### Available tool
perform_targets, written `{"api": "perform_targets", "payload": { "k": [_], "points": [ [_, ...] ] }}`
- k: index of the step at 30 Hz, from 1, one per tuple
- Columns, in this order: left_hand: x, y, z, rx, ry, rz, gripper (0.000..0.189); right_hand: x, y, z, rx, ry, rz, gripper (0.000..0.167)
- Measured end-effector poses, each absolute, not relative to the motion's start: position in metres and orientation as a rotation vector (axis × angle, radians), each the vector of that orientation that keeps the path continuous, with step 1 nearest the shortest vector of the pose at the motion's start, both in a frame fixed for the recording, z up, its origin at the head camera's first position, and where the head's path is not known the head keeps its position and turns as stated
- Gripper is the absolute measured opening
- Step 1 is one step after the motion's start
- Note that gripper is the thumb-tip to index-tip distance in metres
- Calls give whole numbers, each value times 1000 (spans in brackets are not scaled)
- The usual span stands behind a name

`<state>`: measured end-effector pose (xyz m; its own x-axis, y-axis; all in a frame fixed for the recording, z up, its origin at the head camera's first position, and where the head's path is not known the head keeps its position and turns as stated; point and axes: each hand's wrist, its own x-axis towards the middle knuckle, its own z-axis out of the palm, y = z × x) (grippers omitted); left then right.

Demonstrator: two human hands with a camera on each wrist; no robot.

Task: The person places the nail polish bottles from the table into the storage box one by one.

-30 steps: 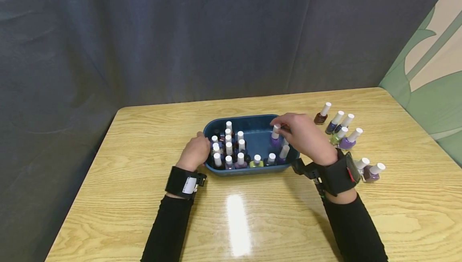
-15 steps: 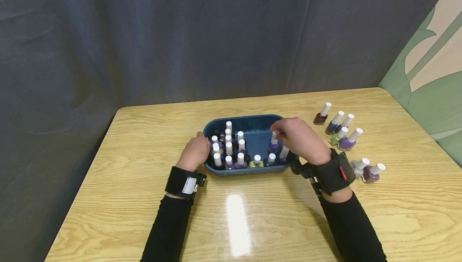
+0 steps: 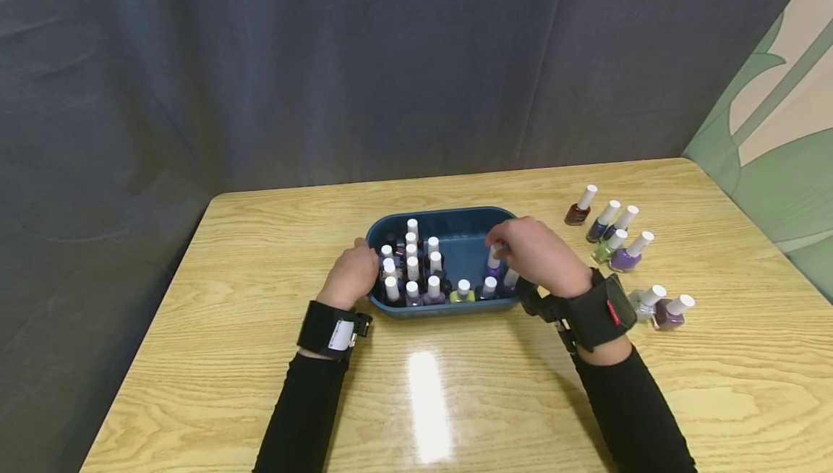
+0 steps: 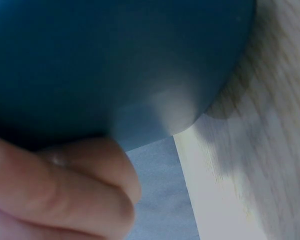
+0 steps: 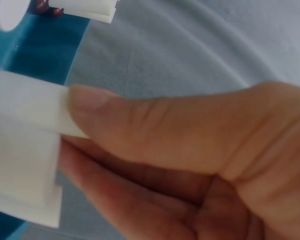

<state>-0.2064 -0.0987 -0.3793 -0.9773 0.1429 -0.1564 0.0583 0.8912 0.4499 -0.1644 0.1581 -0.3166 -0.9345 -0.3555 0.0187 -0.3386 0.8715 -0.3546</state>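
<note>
A dark blue oblong bin stands on the table with several white-capped nail polish bottles upright inside, mostly at its left and along its near wall. My right hand reaches into the right part of the bin and pinches the cap of a purple nail polish bottle. In the right wrist view, thumb and forefinger hold the end of that white cap. My left hand grips the bin's left end; its curled fingers lie against the bin wall in the left wrist view. The left thumb is hidden.
Right of the bin, a dark red bottle, blue bottles, a green bottle and a purple bottle stand on the table. A clear bottle and a plum bottle are nearer. A grey curtain hangs behind.
My right hand has lowered the purple nail polish bottle deeper into the bin, slightly toward me, beside the bottles at the near right. The left hand has stayed in place.
</note>
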Motion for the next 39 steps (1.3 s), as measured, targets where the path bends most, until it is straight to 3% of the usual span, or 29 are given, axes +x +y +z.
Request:
{"api": "perform_targets", "payload": {
  "k": [39],
  "points": [
    [-206, -99, -378, 171, 2864, 657, 37, -159, 162, -307, -557, 3032, -523, 20]
  ]
}}
